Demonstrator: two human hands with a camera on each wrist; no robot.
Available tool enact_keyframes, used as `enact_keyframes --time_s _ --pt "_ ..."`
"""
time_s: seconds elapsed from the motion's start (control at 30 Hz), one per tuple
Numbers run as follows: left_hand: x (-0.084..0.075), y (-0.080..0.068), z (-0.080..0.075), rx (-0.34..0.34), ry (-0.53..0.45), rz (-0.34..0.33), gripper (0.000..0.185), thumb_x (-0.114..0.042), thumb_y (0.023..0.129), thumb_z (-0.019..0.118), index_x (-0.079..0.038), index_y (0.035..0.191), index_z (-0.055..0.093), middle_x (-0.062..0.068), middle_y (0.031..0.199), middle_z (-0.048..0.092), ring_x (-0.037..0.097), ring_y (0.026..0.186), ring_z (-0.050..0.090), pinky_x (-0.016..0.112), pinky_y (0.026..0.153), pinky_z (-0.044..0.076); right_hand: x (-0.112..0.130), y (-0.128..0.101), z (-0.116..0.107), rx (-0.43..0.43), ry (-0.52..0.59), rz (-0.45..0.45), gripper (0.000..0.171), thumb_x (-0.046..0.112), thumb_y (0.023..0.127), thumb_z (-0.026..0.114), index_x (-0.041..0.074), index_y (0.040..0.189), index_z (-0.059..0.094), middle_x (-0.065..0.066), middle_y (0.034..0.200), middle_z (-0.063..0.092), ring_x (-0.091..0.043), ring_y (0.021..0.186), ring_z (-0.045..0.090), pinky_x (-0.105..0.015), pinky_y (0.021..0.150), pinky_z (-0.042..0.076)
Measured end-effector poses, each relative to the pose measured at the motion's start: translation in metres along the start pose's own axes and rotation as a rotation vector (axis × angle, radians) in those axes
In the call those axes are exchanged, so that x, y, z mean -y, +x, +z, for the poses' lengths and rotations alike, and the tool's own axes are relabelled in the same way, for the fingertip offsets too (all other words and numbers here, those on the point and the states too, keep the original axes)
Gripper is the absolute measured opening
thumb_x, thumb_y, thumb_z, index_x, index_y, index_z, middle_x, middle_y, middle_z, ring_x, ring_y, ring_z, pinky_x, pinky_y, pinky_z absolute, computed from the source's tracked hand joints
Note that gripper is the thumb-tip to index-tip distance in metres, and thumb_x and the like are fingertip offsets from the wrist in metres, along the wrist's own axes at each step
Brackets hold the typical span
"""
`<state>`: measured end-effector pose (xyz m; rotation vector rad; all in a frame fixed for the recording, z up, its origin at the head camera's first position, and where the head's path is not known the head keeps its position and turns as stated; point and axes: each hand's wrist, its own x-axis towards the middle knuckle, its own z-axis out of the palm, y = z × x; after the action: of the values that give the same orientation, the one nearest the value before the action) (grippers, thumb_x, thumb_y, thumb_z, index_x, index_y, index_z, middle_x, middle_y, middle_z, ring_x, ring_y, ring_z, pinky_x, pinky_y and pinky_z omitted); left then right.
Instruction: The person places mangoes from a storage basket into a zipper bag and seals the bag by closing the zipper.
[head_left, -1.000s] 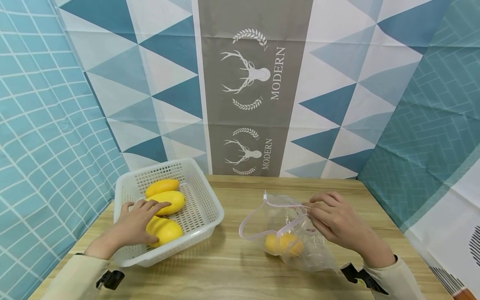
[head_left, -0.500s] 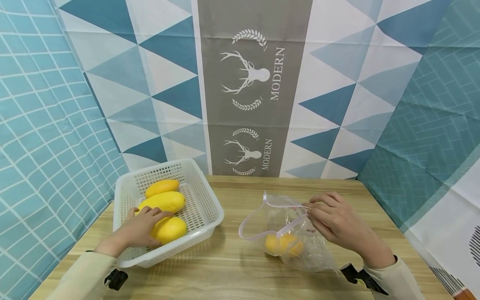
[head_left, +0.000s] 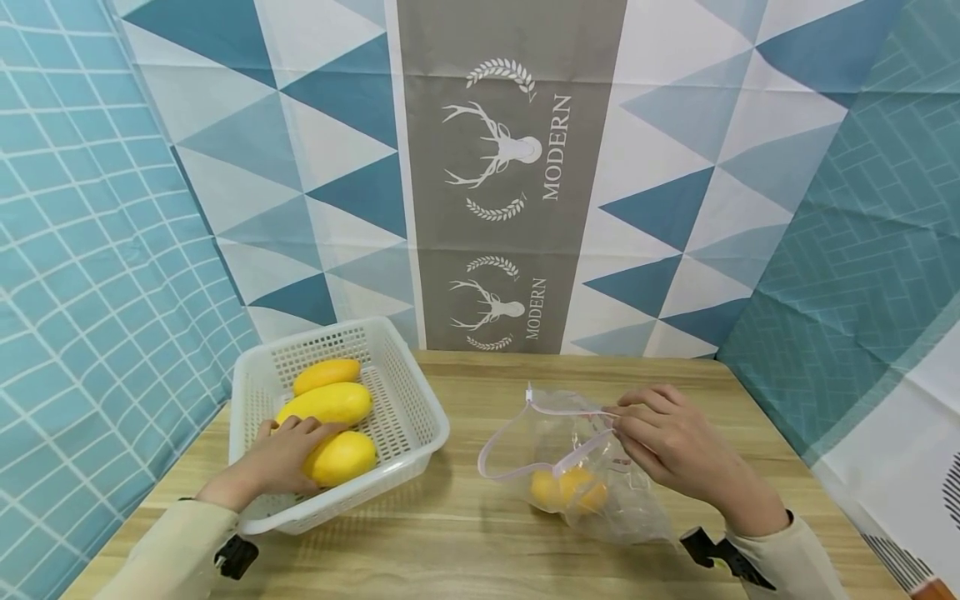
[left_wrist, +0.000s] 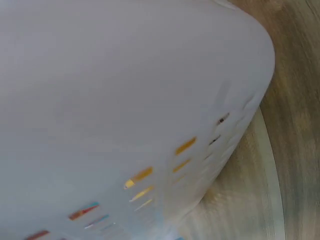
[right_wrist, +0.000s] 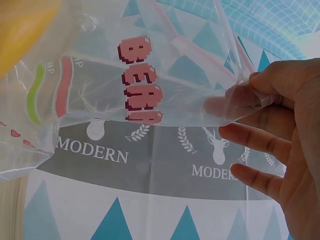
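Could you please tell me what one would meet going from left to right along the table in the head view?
left hand gripping the nearest mango in the white basket → open clear bag with yellow fruit inside → right hand pinching the bag's rim.

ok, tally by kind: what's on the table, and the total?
Mangoes in the white basket: 3, at and, the last under the left hand
Yellow fruit in the clear bag, pinched by the right hand: 1 visible
Baskets: 1
Bags: 1
Total: 6
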<state>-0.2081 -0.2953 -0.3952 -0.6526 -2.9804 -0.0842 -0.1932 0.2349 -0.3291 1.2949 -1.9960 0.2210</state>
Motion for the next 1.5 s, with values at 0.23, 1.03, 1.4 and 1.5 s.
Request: enact_keyframes --time_s 0.23,1.03,1.4,1.5 --pt "0.0 0.002 0.002 -0.018 0.001 0.021 0.084 -0.033 0.059 0.092 -0.013 0.134 0.06 0.006 0.111 0.061 0.031 0.098 0.053 0.05 0.072 0.034 0.002 0.001 0.0 -0.027 -0.01 -0.016 0.04 0.026 0.109 0.037 0.014 0.085 0.066 0.004 0.086 0.069 -0.023 0.092 0.063 -0.041 0.086 0.043" --pt "0.004 0.001 -0.007 -0.158 0.025 0.042 0.083 -0.033 0.058 0.092 -0.009 0.13 0.061 0.004 0.099 0.055 0.023 0.083 0.052 0.041 0.06 0.04 -0.002 -0.003 0.0 -0.015 -0.01 -0.016 0.041 0.027 0.109 0.037 0.013 0.083 0.066 0.002 0.083 0.069 -0.026 0.093 0.063 -0.04 0.086 0.041" --pt "0.006 0.001 -0.021 -0.277 0.057 0.043 0.082 -0.031 0.058 0.09 -0.008 0.13 0.059 0.013 0.106 0.056 0.03 0.088 0.053 0.043 0.061 0.04 -0.002 -0.003 -0.002 0.004 -0.015 -0.004 0.043 0.028 0.109 0.036 0.012 0.085 0.067 0.001 0.087 0.071 -0.026 0.094 0.063 -0.042 0.086 0.043" --pt "0.005 0.003 -0.024 -0.32 0.07 0.058 0.081 -0.032 0.058 0.089 -0.008 0.129 0.059 0.012 0.104 0.056 0.029 0.087 0.053 0.042 0.061 0.038 -0.002 -0.003 -0.001 0.005 -0.015 -0.002 0.043 0.028 0.109 0.035 0.012 0.085 0.068 0.001 0.087 0.071 -0.026 0.094 0.063 -0.042 0.086 0.042"
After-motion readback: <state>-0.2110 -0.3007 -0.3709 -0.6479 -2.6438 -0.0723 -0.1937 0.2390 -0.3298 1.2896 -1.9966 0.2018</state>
